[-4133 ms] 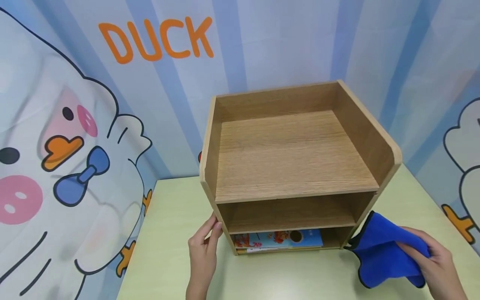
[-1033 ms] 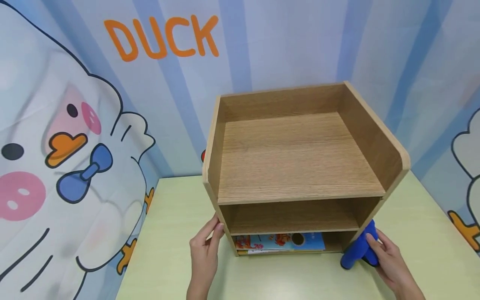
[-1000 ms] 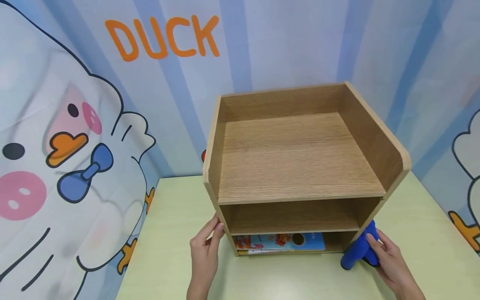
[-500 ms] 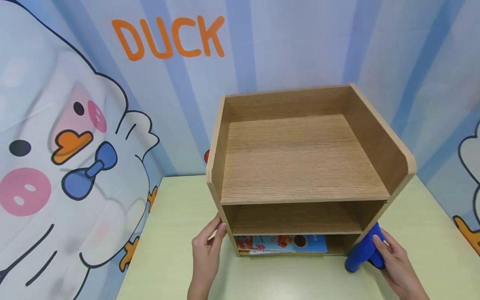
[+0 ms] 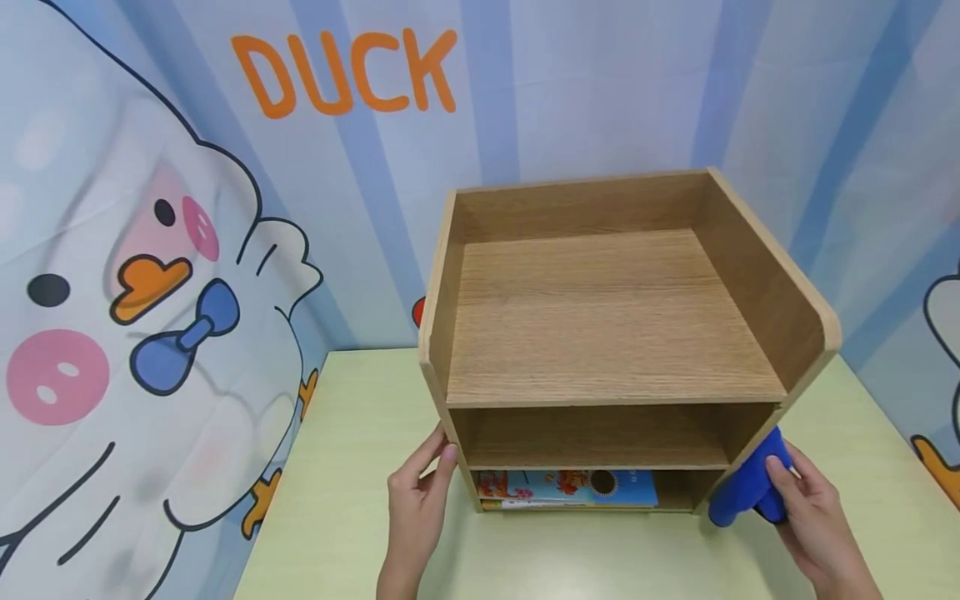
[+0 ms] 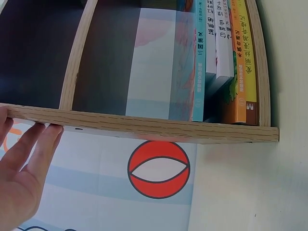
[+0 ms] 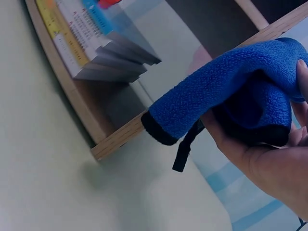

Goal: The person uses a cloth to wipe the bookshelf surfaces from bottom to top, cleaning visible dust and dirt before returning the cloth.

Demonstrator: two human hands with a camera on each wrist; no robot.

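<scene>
Wooden desktop shelf [image 5: 615, 317] stands on the worktop [image 5: 352, 467], nearer its right edge than its left. The right hand [image 5: 821, 517] pinches a bunched blue cloth [image 5: 746, 487] at the right side panel; the left hand's [image 5: 416, 504] extended fingertips touch the left one. Wiping the right panel seems in hand; the next stroke calls for cloth pressed flat, shelf braced.

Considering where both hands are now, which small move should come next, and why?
Probably the right hand should slide the blue cloth up the right side of the wooden shelf: it holds the cloth bunched by that side's lower part, while the left hand touches the opposite side and may steady it.
</scene>
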